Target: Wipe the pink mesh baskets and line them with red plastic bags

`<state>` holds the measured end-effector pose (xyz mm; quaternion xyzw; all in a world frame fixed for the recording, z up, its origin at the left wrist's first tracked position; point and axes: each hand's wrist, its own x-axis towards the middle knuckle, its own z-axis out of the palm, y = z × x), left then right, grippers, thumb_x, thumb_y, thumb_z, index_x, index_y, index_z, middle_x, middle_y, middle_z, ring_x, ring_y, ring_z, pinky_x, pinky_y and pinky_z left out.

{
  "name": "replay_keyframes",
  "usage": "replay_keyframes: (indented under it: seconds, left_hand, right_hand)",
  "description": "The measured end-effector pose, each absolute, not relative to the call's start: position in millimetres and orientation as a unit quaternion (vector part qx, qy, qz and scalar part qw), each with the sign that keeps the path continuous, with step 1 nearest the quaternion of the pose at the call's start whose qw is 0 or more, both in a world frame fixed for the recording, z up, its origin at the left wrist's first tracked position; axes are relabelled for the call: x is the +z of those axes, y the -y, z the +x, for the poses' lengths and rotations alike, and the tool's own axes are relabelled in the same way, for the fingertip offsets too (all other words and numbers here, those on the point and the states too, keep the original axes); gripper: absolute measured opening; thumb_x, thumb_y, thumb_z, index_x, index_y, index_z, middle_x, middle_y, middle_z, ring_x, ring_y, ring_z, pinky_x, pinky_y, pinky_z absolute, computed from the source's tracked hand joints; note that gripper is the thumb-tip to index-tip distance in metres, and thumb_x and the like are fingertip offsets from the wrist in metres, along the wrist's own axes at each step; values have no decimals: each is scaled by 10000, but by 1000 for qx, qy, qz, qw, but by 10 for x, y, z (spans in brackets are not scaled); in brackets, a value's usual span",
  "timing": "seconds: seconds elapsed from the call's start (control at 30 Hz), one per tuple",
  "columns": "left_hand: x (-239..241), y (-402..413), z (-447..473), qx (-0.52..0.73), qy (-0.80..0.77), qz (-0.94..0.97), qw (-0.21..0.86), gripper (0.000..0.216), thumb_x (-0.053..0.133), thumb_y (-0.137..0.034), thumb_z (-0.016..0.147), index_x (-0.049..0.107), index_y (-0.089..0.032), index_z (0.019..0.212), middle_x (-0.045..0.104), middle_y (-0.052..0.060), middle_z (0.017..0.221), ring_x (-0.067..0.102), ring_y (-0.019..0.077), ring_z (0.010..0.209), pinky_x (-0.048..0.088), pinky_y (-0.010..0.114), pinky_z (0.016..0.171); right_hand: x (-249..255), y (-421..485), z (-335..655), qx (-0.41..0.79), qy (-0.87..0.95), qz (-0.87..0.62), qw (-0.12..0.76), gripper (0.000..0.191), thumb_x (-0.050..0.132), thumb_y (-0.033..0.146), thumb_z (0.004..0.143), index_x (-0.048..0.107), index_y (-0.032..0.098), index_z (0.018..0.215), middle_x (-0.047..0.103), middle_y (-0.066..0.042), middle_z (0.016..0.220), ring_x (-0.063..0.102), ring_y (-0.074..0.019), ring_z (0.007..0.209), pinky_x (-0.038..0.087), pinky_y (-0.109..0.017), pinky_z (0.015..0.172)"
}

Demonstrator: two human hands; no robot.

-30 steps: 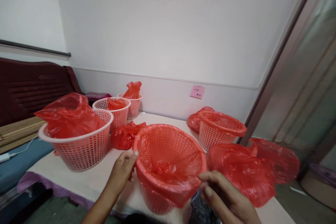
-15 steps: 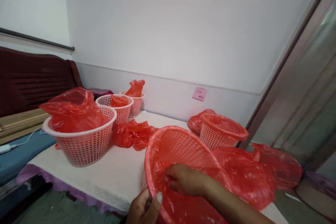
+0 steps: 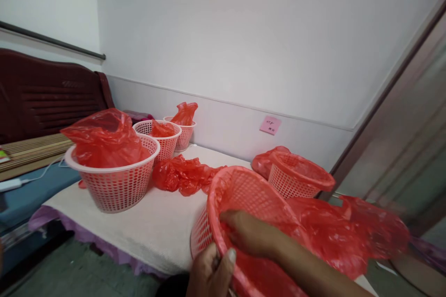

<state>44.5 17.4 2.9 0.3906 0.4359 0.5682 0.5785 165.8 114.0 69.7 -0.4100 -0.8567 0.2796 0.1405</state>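
Close in front of me, a plastic basket [image 3: 202,234] stands tilted towards me, its rim and inside covered by a red plastic bag [image 3: 233,181]. My left hand [image 3: 212,271] grips the near left side of the rim, thumb on the outside and fingers curled round it over the bag. Inside the basket is my right hand [image 3: 245,234], against the red lining near the left wall. Its fingertips are blurred and partly hidden, so I cannot tell whether they pinch the plastic.
At the left stand a large white basket [image 3: 114,190] and two smaller ones behind, each with a loose red bag inside. Crumpled red bags [image 3: 184,176] lie mid-table. A lined basket [image 3: 292,181] and spread red bags [image 3: 334,227] are at the right. A pink note [image 3: 270,125] is on the wall.
My view has shifted slightly, so most things sit a little further right. My right hand's fingers have moved closer to the basket's left wall. My left hand keeps its grip on the rim.
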Motion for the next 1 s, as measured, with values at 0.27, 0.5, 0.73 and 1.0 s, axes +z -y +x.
replay_keyframes:
  seconds: [0.27,0.5,0.73,1.0]
  left_hand:
    - [341,-757,141,619,-426,339,566,452,700,-594,678,546,-169,665,562,-29,504,565,100,426,387,173,378]
    - [409,-872,-117,634,-424,309,568,424,752,-528,643,544,-159,645,556,-43,517,554,75,448,419,162,416]
    - [292,-684,-143,637,-414,273,590,427,768,-529,648,547,-165,671,570,-40,525,541,77,441,443,175,430]
    - [-23,-388,-133,642,-408,151,631,327,466,-434,925,489,-185,714,592,-6,521,601,130,454,457,229,439]
  right_hand:
    - [916,-1113,2587,152,755,-534,349,235,491,328,828,630,176,942,571,5,664,521,-162,594,411,-281,584]
    - [135,-827,2799,285,688,-540,392,225,539,417,830,608,207,876,525,28,642,489,-139,556,380,-253,507]
    - [-86,-732,2618,441,633,-487,409,403,571,597,820,567,201,750,535,27,632,490,-110,513,344,-224,448]
    - [-33,-497,2425,650,374,-456,479,458,756,574,684,571,184,838,635,-15,737,571,-103,576,378,-183,435]
